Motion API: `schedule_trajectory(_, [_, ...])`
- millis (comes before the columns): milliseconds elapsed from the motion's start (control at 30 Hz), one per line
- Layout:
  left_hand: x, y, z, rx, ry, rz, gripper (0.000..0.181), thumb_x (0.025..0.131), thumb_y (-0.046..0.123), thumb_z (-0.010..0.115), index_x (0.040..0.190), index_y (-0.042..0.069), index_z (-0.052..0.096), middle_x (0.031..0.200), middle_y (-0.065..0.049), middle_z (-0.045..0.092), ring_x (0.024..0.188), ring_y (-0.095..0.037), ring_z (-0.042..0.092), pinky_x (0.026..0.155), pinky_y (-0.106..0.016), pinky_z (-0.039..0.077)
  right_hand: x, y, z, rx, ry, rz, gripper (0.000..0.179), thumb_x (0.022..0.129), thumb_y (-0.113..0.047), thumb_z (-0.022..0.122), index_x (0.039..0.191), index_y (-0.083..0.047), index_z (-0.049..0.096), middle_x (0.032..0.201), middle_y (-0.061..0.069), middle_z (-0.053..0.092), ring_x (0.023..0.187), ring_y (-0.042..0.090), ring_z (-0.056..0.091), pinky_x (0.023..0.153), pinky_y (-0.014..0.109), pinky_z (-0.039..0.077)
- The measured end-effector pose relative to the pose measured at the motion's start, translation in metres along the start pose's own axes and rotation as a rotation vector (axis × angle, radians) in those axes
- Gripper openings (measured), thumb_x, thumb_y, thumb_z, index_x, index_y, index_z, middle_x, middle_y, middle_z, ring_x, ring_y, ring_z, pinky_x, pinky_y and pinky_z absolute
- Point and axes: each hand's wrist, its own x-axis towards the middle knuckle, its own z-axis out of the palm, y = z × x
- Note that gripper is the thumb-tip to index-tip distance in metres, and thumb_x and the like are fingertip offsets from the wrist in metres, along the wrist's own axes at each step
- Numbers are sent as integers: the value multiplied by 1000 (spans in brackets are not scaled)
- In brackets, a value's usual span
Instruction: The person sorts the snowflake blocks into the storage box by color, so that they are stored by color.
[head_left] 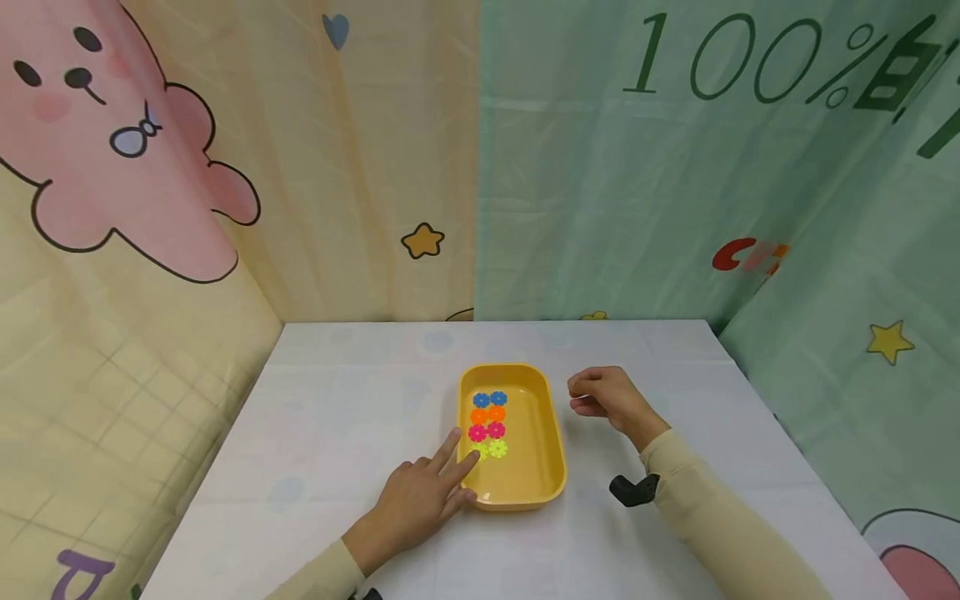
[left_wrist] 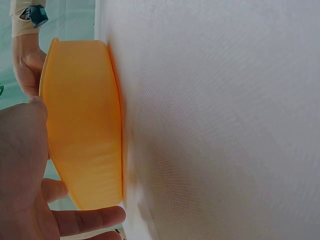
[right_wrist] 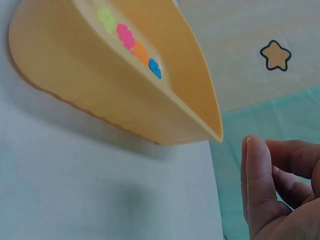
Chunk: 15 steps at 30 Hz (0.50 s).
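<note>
A yellow tray stands on the table. On its floor, toward the left side, small flower-shaped plastic pieces lie in pairs: blue, orange, pink and yellow-green. My left hand rests at the tray's left side, fingers spread; one fingertip reaches over the rim and covers part of a yellow-green piece. To the right of the tray, my right hand is raised above the table. Its thumb and forefinger tips meet in the right wrist view, with nothing visible between them.
The white tablecloth spreads on all sides of the tray. Printed curtains hang behind the table and along both sides. A black wrist device sits on the right sleeve.
</note>
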Motion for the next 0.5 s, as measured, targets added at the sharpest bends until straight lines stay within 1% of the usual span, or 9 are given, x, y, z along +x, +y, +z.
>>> schedule_trajectory(133, [0,1,1,-1,-2,-3,60,103,63,36,152,31,49,164,-11,35,86,-24,66,71,-40,50,2,9,-11,19,10,5,34,100,-12,63,125,11,60,101,17,68,72,14,69,72,27,60])
schedule_trajectory(333, [-1,1,1,4,-14,3,61,104,64,35,153,31,48,165,-11,34,89,-25,67,73,-41,51,3,25,-30,83,36,24,37,102,-13,62,130,11,57,102,14,69,74,12,69,71,26,59])
schedule_trajectory(433, [0,0,1,7,-13,-1,61,103,64,35,153,32,48,165,-10,33,90,-25,67,74,-42,51,4,31,-45,116,58,8,41,103,-15,61,134,11,54,98,9,70,76,10,69,72,24,59])
schedule_trajectory(500, [1,0,2,5,-23,-3,61,103,65,35,154,32,47,166,-10,32,90,-24,67,74,-41,51,4,36,-56,145,88,9,42,103,-16,61,134,10,53,94,4,69,76,8,68,71,23,58])
